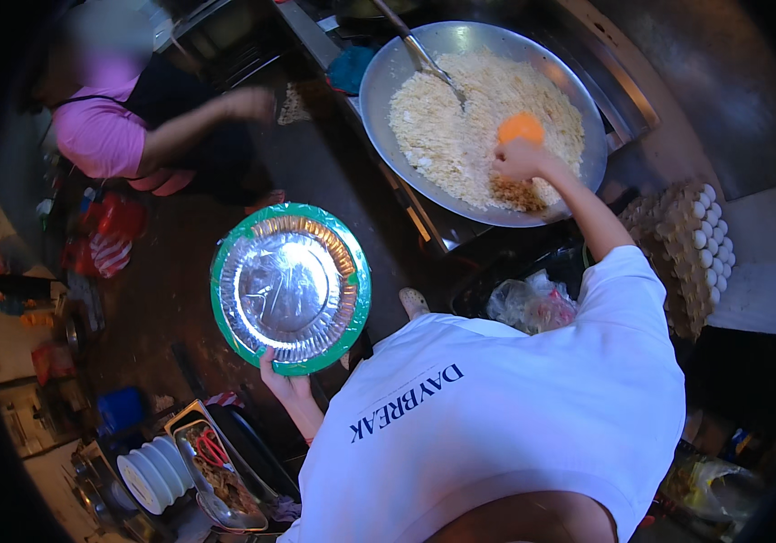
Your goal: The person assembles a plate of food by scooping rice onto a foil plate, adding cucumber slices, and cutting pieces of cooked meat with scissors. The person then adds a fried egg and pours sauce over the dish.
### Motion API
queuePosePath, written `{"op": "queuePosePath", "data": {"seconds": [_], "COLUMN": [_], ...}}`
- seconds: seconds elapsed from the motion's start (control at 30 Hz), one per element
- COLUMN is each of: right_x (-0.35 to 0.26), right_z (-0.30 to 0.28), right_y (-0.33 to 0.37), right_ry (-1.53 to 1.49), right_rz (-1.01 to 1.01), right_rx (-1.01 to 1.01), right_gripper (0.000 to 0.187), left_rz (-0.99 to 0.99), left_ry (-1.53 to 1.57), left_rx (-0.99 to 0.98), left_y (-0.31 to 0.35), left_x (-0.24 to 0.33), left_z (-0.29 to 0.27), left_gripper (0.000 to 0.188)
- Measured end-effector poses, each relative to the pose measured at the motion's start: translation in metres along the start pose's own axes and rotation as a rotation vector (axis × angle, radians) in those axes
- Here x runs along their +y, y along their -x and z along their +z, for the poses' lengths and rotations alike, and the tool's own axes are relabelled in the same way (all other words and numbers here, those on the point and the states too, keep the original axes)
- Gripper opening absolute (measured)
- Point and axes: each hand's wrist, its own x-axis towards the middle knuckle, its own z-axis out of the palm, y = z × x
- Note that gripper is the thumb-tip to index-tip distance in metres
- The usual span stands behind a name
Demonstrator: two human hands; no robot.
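My left hand (285, 384) grips the lower rim of a round silver foil plate with a green edge (290, 286), held out flat and bare. My right hand (522, 160) reaches into a big round metal pan (388, 81) of pale fried rice (460, 118) and holds a small orange bowl (521, 128) against the rice. A darker browned patch of rice (519, 194) lies just below that hand. A metal ladle (424, 56) rests in the pan with its handle pointing away.
Stacked trays of white eggs (700, 249) stand at the right. Another person in a pink top (107, 127) bends at the upper left. White plates (154, 469) and a metal tray of food (220, 475) sit at the lower left. A plastic bag (533, 303) lies below the pan.
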Motion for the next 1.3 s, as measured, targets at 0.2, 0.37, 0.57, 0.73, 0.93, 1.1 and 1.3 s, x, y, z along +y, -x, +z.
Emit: {"op": "queuePosePath", "data": {"seconds": [0.2,0.37,0.57,0.73,0.93,1.1,1.3], "right_x": [0.049,0.087,0.062,0.072,0.083,0.098,0.095], "right_z": [-0.055,-0.062,-0.034,0.001,0.008,0.002,-0.013], "right_y": [0.039,0.051,0.079,0.048,0.046,0.064,0.101], "right_ry": [0.065,0.298,0.468,0.101,-0.132,-0.926,-1.364], "right_rz": [0.183,0.209,0.373,0.257,0.125,0.332,0.226], "right_rx": [0.146,0.462,0.259,0.345,0.41,0.325,0.369], "right_gripper": [0.022,0.026,0.022,0.026,0.027,0.027,0.025], "left_rz": [-0.011,-0.03,0.077,0.053,0.018,0.046,-0.097], "left_ry": [0.017,0.121,0.084,0.098,0.118,0.005,-0.175], "left_rx": [-0.057,-0.107,-0.113,-0.168,-0.264,-0.451,-0.536], "left_y": [-0.021,-0.024,-0.024,-0.019,-0.014,-0.028,-0.027], "left_x": [-0.003,-0.008,-0.004,0.003,0.005,0.01,-0.001], "left_z": [0.019,0.021,0.035,0.052,0.089,0.12,0.192], "left_gripper": [0.045,0.045,0.047,0.049,0.051,0.039,0.04]}}
